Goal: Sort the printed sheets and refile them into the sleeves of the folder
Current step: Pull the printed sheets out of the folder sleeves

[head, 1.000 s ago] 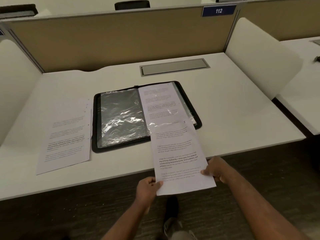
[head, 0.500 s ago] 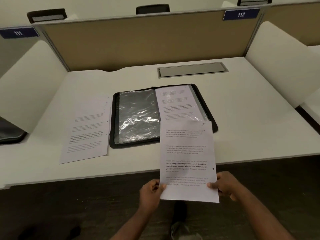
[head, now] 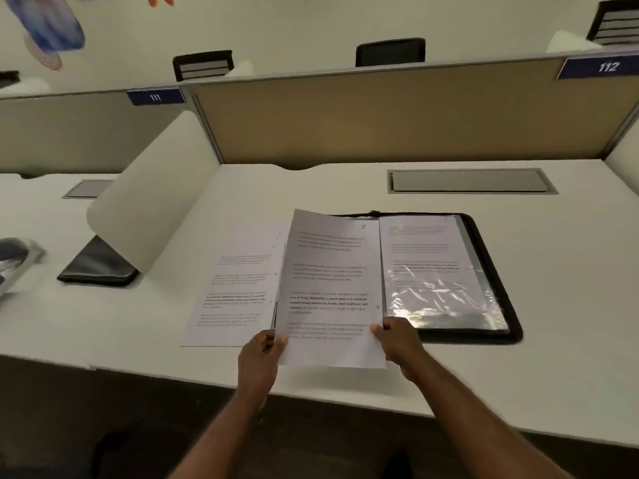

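Observation:
I hold a printed sheet (head: 330, 288), marked 5 at its top right, by its bottom corners: my left hand (head: 261, 354) grips the lower left, my right hand (head: 401, 340) the lower right. The sheet hangs over the left half of the open black folder (head: 498, 271) and hides that sleeve. The folder's right sleeve (head: 435, 271) is shiny plastic with a printed page inside. A small pile of printed sheets (head: 235, 285) lies flat on the white desk (head: 570, 305), just left of the folder.
Curved white dividers (head: 152, 209) flank the desk; a tan partition (head: 380, 119) closes the back. A grey cable hatch (head: 470, 181) sits behind the folder. Another closed black folder (head: 96, 267) lies on the neighbouring desk at left. The desk's front edge runs under my wrists.
The sheet in both hands has moved forward and left, from over the desk's front edge and the right sleeve to above the folder's left half. The view has swung left.

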The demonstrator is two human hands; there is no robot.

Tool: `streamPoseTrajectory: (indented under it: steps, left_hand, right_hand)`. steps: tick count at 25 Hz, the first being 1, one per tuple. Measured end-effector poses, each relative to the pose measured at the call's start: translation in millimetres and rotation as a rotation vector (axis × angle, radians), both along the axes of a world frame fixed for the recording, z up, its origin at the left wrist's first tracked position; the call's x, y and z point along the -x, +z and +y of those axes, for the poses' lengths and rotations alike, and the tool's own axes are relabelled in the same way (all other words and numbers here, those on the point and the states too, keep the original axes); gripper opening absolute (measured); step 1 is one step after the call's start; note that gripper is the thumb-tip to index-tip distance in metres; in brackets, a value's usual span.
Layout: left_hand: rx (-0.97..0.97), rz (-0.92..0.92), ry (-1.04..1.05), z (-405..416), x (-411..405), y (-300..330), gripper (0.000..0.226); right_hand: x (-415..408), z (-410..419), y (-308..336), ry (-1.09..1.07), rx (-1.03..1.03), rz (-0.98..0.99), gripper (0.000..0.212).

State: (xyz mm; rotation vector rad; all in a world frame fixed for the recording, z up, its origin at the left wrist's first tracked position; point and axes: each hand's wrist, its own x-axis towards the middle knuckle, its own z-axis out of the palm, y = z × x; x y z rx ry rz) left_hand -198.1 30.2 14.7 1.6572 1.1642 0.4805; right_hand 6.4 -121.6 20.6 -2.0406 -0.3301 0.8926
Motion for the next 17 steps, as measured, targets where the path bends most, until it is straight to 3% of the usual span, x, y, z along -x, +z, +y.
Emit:
streamPoseTrajectory:
  steps: [5,10,17]
  left_hand:
    - [-0.017,0.036,0.229,51,12,-2,0.009]
    - [-0.052,0.147,0.363,82,42,-3,0.008]
    - [-0.028,0.244,0.367,138,91,-12,0.011]
  right_hand:
    - [2,75,-5,0.14,-0.001,-0.019,0.023]
    - [33,128,-24,0.215,0.022,0.107,0.02]
    - [79,176,-36,0.292,0.13,0.1,0.026]
